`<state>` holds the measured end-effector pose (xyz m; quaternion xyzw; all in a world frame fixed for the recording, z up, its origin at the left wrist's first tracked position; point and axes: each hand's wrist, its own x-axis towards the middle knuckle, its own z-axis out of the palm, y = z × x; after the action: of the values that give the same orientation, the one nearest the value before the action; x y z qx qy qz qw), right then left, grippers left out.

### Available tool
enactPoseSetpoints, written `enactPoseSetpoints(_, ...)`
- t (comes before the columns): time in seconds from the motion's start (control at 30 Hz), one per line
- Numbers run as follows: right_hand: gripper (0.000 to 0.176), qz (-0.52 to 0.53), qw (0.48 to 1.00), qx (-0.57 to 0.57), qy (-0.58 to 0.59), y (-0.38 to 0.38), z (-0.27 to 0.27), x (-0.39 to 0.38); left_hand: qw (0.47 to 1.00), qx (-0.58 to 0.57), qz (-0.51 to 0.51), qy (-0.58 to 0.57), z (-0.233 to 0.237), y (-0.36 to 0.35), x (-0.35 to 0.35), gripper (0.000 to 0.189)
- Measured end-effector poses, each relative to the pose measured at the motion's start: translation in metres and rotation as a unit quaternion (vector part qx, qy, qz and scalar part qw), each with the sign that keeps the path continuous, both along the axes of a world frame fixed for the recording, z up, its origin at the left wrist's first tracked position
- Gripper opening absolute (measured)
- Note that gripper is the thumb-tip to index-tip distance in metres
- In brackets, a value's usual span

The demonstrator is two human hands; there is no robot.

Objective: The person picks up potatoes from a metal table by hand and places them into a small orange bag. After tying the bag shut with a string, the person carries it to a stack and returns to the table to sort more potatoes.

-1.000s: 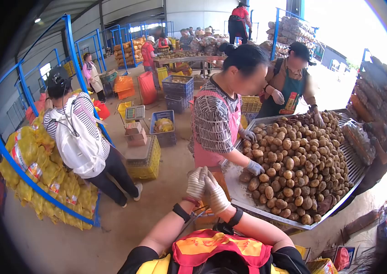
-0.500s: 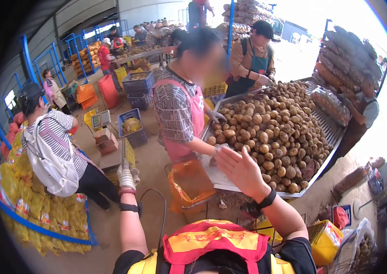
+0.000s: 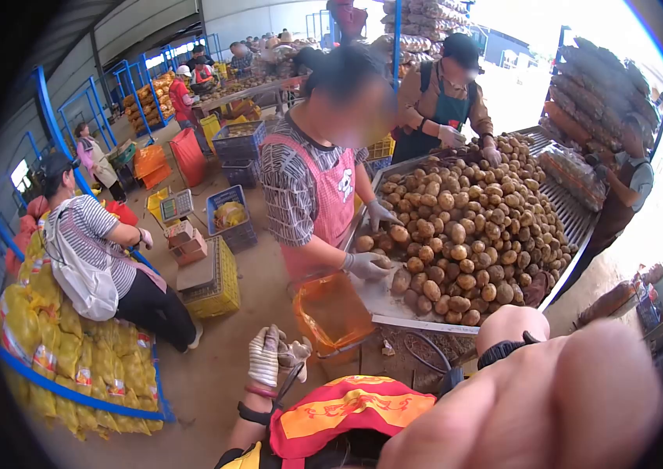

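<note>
My left hand (image 3: 265,356), in a white striped glove, is raised above my red and yellow apron (image 3: 355,410). Its fingers look bent around a crumpled whitish thing (image 3: 293,353), perhaps a loose glove; I cannot make it out. My right hand (image 3: 519,399) is bare, very close to the camera and blurred, with a black wristband (image 3: 505,349) behind it; its fingers cannot be read. Past it lies a heap of potatoes (image 3: 480,234) on a metal sorting table (image 3: 394,314). An orange mesh bag (image 3: 333,313) hangs at the table's near left corner.
A co-worker in a pink apron (image 3: 331,187) handles potatoes with gloved hands; another in a green apron (image 3: 450,109) stands behind the heap. At left, a person in stripes (image 3: 101,242) stands beside yellow filled sacks (image 3: 81,367). Crates (image 3: 226,285) stand on the floor.
My right hand has moved from open above the table edge to close before the camera. My left hand has moved right and down, nearer my chest. The pink-aproned co-worker's hands have shifted among the potatoes.
</note>
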<state>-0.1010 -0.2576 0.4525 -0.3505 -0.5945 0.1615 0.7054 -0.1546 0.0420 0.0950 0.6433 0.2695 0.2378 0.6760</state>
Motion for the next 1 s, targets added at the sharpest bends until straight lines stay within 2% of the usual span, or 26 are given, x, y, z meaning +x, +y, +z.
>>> enactPoseSetpoints(0.1,0.052,-0.031,0.987,0.159,-0.005,-0.015,-0.01,-0.001,0.991,-0.128,-0.002,-0.04,0.042,-0.022,-0.001,0.032)
enactPoseSetpoints(0.17,0.045,-0.027,0.958,0.284,-0.015,-0.024,-0.019,-0.002,0.988,-0.143,-0.004,-0.056,0.047,-0.025,0.001,0.032)
enactPoseSetpoints(0.2,0.042,-0.022,0.942,0.333,-0.027,-0.027,-0.023,-0.003,0.998,-0.047,0.019,-0.04,0.014,-0.011,0.006,0.032)
enactPoseSetpoints(0.3,0.033,-0.016,0.902,0.426,-0.06,-0.041,-0.029,-0.01,1.0,0.005,0.004,-0.014,0.017,-0.015,0.011,0.034)
enactPoseSetpoints(0.33,0.03,-0.018,0.893,0.445,-0.066,-0.045,-0.029,-0.012,0.999,0.049,0.005,-0.013,0.012,-0.015,0.013,0.034)
enactPoseSetpoints(0.43,0.021,-0.007,0.868,0.49,-0.079,-0.053,-0.034,-0.019,0.999,0.039,-0.022,0.007,0.008,-0.016,0.02,0.034)
enactPoseSetpoints(0.6,0.017,-0.021,0.847,0.519,-0.115,-0.051,-0.026,-0.015,0.997,0.046,-0.06,0.019,0.025,-0.023,0.029,0.031)
enactPoseSetpoints(0.67,0.017,-0.029,0.837,0.531,-0.13,-0.049,-0.025,-0.018,0.998,0.018,-0.061,0.02,0.026,-0.022,0.028,0.03)
enactPoseSetpoints(0.73,0.018,-0.037,0.823,0.548,-0.145,-0.044,-0.022,-0.019,0.992,0.094,-0.083,0.021,0.015,-0.014,0.029,0.03)
enactPoseSetpoints(0.77,0.019,-0.04,0.812,0.56,-0.157,-0.044,-0.022,-0.019,0.993,0.088,-0.077,0.012,0.014,-0.013,0.029,0.03)
enactPoseSetpoints(0.93,0.025,-0.071,0.731,0.644,-0.212,-0.032,-0.022,0.0,0.995,0.07,-0.076,-0.001,0.024,-0.018,0.028,0.03)
enactPoseSetpoints(1.0,0.028,-0.08,0.717,0.668,-0.183,-0.02,-0.022,0.017,0.995,0.081,-0.06,-0.021,0.028,-0.021,0.027,0.031)
